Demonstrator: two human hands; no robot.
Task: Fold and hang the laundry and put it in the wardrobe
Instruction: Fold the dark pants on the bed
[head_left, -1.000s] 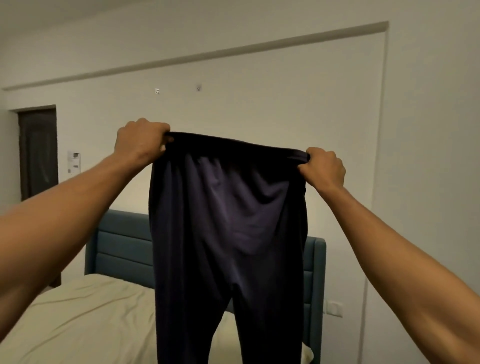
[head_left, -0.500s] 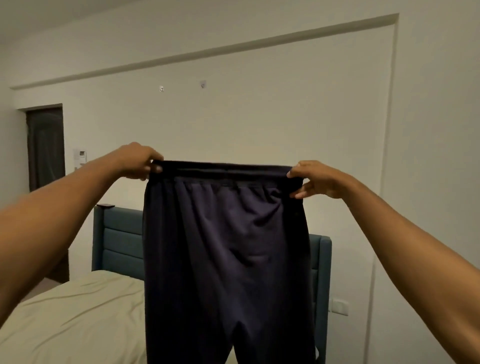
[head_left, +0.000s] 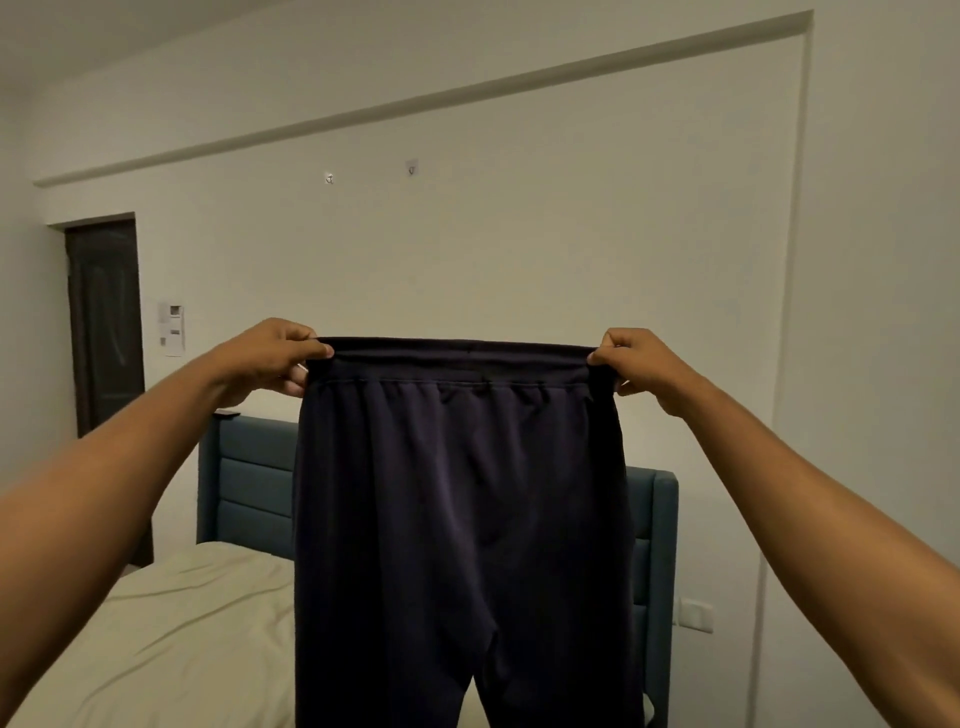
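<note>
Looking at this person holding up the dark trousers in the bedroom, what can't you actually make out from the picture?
- Trousers: the leg ends are cut off by the bottom edge of the head view.
- Bed and headboard: their middle is hidden behind the trousers.
- Left hand and right hand: each grips a waistband corner, but the fingertips behind the cloth are hidden.
- Wall panel: too small to read.
- Wardrobe: not in view.
</note>
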